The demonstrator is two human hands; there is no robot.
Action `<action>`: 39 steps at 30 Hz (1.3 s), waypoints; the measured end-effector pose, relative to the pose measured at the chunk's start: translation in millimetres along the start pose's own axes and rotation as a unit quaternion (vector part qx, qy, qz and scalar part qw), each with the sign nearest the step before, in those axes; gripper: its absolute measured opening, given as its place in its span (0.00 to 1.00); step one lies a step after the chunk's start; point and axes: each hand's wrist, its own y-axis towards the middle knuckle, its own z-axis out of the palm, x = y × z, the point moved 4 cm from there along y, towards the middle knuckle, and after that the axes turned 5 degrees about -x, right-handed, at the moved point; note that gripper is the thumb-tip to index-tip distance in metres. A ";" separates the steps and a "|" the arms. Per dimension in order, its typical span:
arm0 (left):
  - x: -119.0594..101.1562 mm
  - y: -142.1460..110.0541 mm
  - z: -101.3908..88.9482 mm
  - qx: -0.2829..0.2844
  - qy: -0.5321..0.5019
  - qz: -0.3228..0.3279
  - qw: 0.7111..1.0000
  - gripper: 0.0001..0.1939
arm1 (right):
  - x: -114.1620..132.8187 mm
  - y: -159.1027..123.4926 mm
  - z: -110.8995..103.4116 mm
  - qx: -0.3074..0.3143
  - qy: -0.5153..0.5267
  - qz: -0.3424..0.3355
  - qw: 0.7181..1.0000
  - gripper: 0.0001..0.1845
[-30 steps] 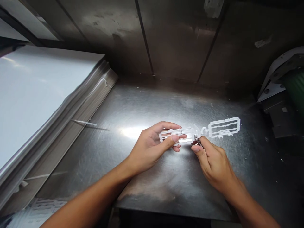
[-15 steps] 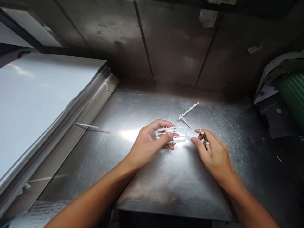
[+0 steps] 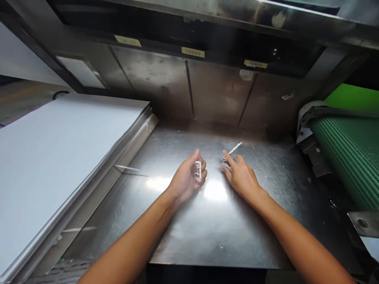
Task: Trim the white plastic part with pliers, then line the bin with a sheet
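Note:
My left hand (image 3: 188, 179) is curled around a small white plastic frame piece (image 3: 197, 170), held on edge just above the steel table (image 3: 222, 232). My right hand (image 3: 241, 175) lies low over the table a little to the right. Its fingers reach toward a thin white plastic runner (image 3: 235, 148) lying on the table. The grey tip of a small cutter (image 3: 224, 159) shows between its thumb and forefinger. The rest of the cutter is hidden under the hand.
A tall stack of white sheets (image 3: 59, 157) fills the left side, its edge along the table. A thin white sliver (image 3: 127, 168) lies beside it. A green ribbed conveyor belt (image 3: 349, 157) with a metal bracket stands at the right. A dark metal wall (image 3: 219, 94) closes the back.
The long white moulding was cut apart; the left hand kept one frame and turned it on edge. The right hand moved forward to the loose runner. The view tilted up.

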 end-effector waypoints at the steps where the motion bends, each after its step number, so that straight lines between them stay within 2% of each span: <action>1: -0.4 1.7 -0.7 0.002 0.003 0.001 1.000 0.43 | 4.6 8.4 2.7 0.007 -0.008 0.007 1.000 0.31; 5: 0.9 6.2 -5.8 0.003 0.025 -0.001 1.000 0.45 | 6.5 27.8 3.7 0.000 -0.012 0.040 0.999 0.13; 7: 1.5 7.0 -9.5 -0.008 0.042 0.005 0.999 0.41 | -1.2 25.1 -8.2 -0.022 0.008 0.046 0.999 0.14; 10: 2.2 6.9 -14.6 -0.033 0.063 0.010 0.997 0.28 | -17.9 8.7 -37.8 -0.046 0.066 0.036 0.996 0.18; 11: 2.2 6.6 -15.8 -0.040 0.076 0.009 0.996 0.26 | -23.4 1.6 -48.2 -0.046 0.094 0.025 0.994 0.18; 14: 2.4 4.9 -16.3 -0.026 0.128 0.000 0.991 0.37 | -35.5 -18.8 -72.9 -0.027 0.239 -0.021 0.970 0.14; 16: 2.7 3.6 -13.7 0.026 0.161 0.006 0.987 0.35 | -41.5 -29.1 -81.1 -0.011 0.333 -0.038 0.942 0.14; 19: 4.1 2.2 -12.6 0.088 0.196 0.027 0.976 0.30 | -50.2 -38.4 -81.1 0.007 0.384 -0.027 0.923 0.14; 23: 10.1 0.8 -15.9 0.085 0.258 0.007 0.962 0.29 | -60.6 -47.4 -76.2 0.032 0.401 -0.012 0.915 0.14; 27: 14.0 -5.1 -7.6 0.109 0.294 0.015 0.949 0.28 | -60.6 -56.5 -74.2 0.106 0.420 -0.046 0.900 0.11; 30: 16.7 -9.0 0.0 0.136 0.298 0.027 0.944 0.24 | -56.5 -57.2 -69.6 0.094 0.429 -0.039 0.898 0.10; 32: 16.6 -8.9 -0.1 0.098 0.299 0.034 0.948 0.25 | -55.6 -54.7 -65.6 0.011 0.424 -0.004 0.906 0.11; 35: 12.6 -9.2 -3.9 0.002 0.270 0.051 0.962 0.29 | -55.2 -55.8 -60.0 -0.135 0.400 0.050 0.905 0.13; 37: 8.2 -11.6 -4.7 -0.039 0.257 0.082 0.962 0.29 | -50.5 -59.8 -54.3 -0.151 0.400 0.043 0.903 0.16; 39: 4.7 -15.2 -4.0 -0.056 0.261 0.118 0.957 0.26 | -43.0 -65.3 -48.0 -0.110 0.409 0.016 0.905 0.20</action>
